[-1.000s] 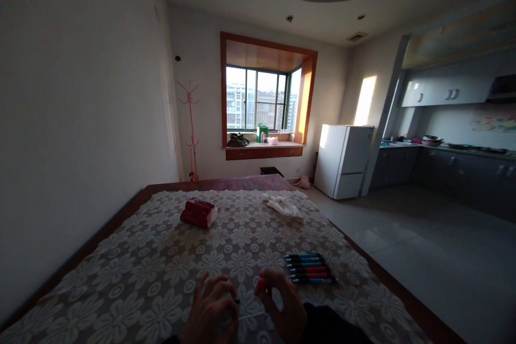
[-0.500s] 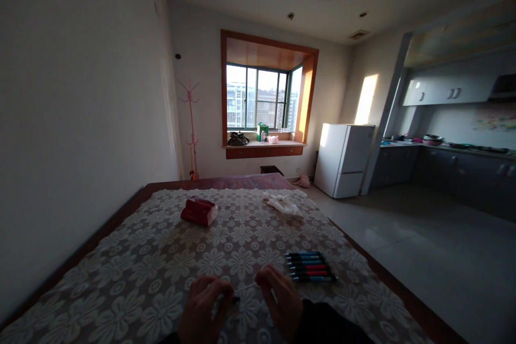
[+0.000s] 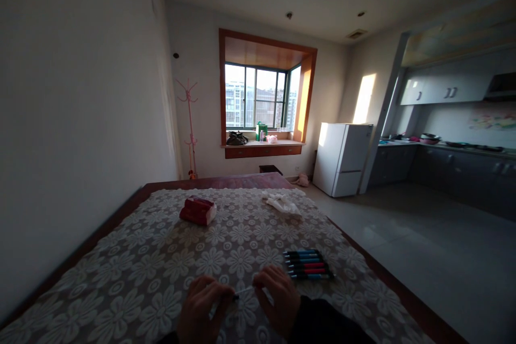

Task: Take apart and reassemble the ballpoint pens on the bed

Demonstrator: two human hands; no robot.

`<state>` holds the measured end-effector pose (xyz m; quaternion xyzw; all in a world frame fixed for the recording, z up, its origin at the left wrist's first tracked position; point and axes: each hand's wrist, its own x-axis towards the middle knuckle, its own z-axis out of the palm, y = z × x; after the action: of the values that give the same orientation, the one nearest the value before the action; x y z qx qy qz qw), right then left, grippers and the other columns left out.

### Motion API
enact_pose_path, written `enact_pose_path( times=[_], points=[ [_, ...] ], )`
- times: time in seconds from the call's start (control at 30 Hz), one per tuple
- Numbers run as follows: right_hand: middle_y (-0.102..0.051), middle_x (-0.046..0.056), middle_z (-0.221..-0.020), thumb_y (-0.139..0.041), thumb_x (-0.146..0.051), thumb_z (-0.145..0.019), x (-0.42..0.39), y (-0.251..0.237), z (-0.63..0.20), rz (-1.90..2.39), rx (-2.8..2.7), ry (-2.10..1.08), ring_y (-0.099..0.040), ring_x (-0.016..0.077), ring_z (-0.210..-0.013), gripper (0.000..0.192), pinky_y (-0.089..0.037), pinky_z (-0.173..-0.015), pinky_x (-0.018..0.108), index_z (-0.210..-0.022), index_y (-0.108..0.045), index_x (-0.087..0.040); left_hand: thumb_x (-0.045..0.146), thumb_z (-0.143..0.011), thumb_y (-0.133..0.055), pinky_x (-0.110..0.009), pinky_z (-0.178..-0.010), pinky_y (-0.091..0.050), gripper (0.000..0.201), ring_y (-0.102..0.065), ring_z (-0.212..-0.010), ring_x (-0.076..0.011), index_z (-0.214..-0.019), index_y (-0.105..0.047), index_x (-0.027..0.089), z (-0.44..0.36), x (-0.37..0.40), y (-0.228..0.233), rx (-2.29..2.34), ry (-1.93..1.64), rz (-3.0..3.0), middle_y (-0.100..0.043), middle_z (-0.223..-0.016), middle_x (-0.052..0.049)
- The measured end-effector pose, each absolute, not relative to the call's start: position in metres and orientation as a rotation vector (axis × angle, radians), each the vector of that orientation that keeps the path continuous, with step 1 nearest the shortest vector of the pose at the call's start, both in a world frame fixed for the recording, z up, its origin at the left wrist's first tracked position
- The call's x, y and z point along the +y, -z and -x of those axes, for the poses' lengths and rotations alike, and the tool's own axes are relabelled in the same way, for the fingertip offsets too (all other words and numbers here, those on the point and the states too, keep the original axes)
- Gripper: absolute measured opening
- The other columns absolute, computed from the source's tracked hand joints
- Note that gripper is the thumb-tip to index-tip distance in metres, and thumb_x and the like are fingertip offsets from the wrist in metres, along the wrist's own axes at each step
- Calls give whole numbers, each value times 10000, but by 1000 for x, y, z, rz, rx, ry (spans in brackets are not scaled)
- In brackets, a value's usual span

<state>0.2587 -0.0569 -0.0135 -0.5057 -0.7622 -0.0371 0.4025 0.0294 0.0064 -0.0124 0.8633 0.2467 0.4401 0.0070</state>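
Both hands at table's [image 3: 121, 215] near edge. Left hand [image 3: 199, 309] and right hand [image 3: 276, 301] each pinch one end of a thin pen refill [image 3: 243, 291] held between them, just above the lace cloth [image 3: 161, 269]. Row of pens [image 3: 307, 265] just beside right hand; red packet [image 3: 197, 210] toward far edge.

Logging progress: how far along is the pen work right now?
Done: five pens lie side by side in a row on the lace tablecloth. In hand: the left hand and right hand pinch a thin pen part between them. Left: that piece only; no other loose pens visible.
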Motion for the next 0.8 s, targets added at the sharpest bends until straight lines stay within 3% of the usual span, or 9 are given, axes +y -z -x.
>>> enact_pose_path(
  times=[0.43, 0.6, 0.8],
  points=[
    [-661, -9, -817, -480, -234, -1007, -57, 16, -255, 1217, -2115, 232, -590, 163, -741, 102, -356, -685, 299, -920, -533, -244, 233, -1005, -551, -327, -729, -454, 149, -618, -713, -168, -890, -644, 252, -33, 7, 16, 595, -1247, -2840, -656, -705, 35],
    [-678, 1, -844, -495, -325, -1012, -61, 13, -247, 1125, -2196, 133, -607, 167, -745, 94, -389, -679, 293, -1004, -530, -238, 287, -1012, -540, -320, -732, -473, 118, -634, -753, -172, -1001, -653, 256, -34, 5, 10, 534, -1268, -2860, -694, -754, 27],
    [-665, 0, -817, -422, -278, -1044, -59, 23, -249, 1172, -2097, 91, -600, 148, -721, 133, -398, -660, 259, -936, -487, -236, 310, -1014, -540, -316, -706, -490, 199, -636, -727, -168, -864, -652, 244, -34, 3, 4, 550, -1258, -2855, -691, -720, 23]
  ],
)
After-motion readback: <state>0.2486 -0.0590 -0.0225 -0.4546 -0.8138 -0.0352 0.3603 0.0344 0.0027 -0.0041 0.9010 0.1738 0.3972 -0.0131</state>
